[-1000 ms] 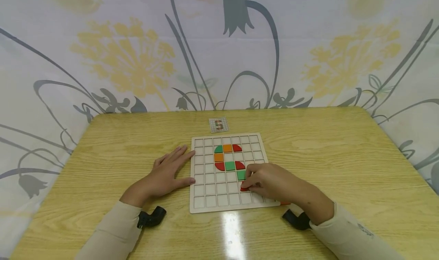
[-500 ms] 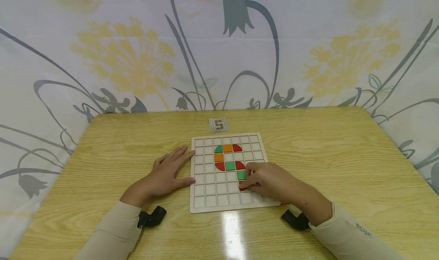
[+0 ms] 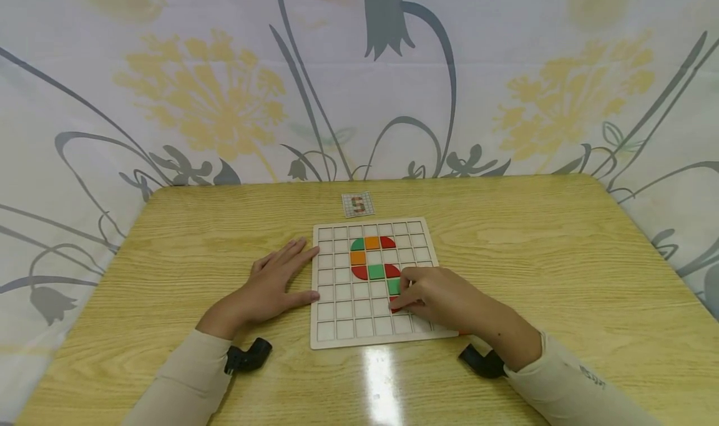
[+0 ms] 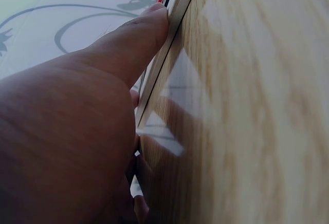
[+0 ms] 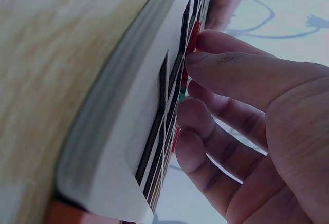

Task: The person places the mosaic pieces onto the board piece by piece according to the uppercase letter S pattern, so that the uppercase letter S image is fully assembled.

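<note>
A pale gridded board [image 3: 345, 328] lies on the table with green, orange and red tiles set in an S-like run of cells. In the lower part of that run is a red tile [image 3: 396, 309], partly covered by the fingers. My right hand [image 3: 444, 295] pinches this red tile [image 5: 192, 47] with thumb and index finger at its cell; the other fingers curl loosely above the board. A green tile [image 3: 394, 287] sits just above it. My left hand [image 3: 266, 289] lies with fingers spread, the thumb [image 4: 154, 21] and a fingertip touching the board's left edge.
A small card [image 3: 357, 204] with a printed S-shaped pattern lies behind the board. Something orange-red [image 5: 72, 215] shows at the board's near right corner, mostly hidden. Black wrist devices [image 3: 249, 355] sit at both cuffs. A patterned cloth [image 3: 359, 101] hangs behind the wooden table [image 3: 533, 245].
My right hand has shifted slightly left, and the red tile has turned and settled squarer in its cell. My left hand stays where it was.
</note>
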The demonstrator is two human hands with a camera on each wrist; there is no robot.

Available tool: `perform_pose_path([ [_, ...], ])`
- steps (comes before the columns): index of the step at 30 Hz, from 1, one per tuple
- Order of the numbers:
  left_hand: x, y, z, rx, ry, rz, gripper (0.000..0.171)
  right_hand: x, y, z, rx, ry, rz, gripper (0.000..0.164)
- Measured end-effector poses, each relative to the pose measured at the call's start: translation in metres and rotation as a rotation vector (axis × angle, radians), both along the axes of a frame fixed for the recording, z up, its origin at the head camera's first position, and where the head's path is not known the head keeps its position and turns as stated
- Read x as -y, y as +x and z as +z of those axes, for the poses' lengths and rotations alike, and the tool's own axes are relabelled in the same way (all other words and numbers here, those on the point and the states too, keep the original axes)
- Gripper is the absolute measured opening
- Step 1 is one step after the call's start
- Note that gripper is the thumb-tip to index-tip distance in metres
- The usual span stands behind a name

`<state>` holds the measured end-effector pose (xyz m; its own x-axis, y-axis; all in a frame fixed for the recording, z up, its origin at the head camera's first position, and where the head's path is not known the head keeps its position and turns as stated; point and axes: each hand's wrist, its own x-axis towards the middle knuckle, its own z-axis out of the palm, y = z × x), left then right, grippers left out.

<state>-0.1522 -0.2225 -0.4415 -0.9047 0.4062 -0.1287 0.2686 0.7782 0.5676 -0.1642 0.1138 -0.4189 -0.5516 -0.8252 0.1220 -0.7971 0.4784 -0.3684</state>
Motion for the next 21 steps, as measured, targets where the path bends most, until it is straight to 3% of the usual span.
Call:
perform_pose_path([
  [7, 0.000, 0.000, -0.001, -0.004, -0.005, -0.002, 0.084, -0.002, 0.000, 0.002, 0.024, 0.007, -0.008, 0.015],
  [11, 0.000, 0.001, -0.001, -0.002, -0.007, -0.003, 0.085, -0.009, -0.003, 0.011, 0.055, -0.024, -0.014, 0.020],
  [17, 0.000, 0.001, -0.001, -0.013, -0.004, -0.005, 0.084, -0.029, -0.008, 0.032, 0.101, -0.060, -0.174, 0.021],
  [21, 0.000, 0.001, -0.001, -0.019, -0.005, -0.013, 0.084, -0.046, -0.007, 0.033, 0.145, -0.045, -0.246, 0.016],
])
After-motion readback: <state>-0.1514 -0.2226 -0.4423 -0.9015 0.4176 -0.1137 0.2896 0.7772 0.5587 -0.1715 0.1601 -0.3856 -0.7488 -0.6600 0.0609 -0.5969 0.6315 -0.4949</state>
